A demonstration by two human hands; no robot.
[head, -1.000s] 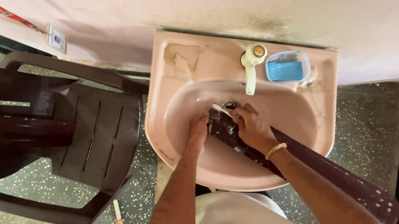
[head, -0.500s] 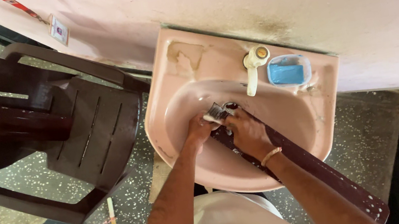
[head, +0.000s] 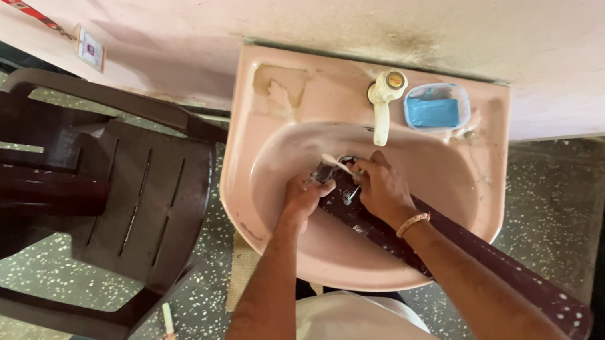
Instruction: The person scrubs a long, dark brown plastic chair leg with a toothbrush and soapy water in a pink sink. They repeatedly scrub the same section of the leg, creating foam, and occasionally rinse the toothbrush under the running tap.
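A long dark brown slat (head: pixel 445 252) is lying across the pink sink (head: pixel 258 145), its far end under the cream tap (head: pixel 383 105). The left hand (head: pixel 303 197) is closing around that end, while the right hand (head: pixel 382 186) is pressing on top, fingers curled. Keeping the wet end low in the bowl is probably limiting splashes. The slat's near end is overhanging the rim; a brown chair (head: pixel 137 196) is crowding the left side.

Long dark-brown strip (head: pixel 445 252) slanting across basin (head: pixel 476 191)
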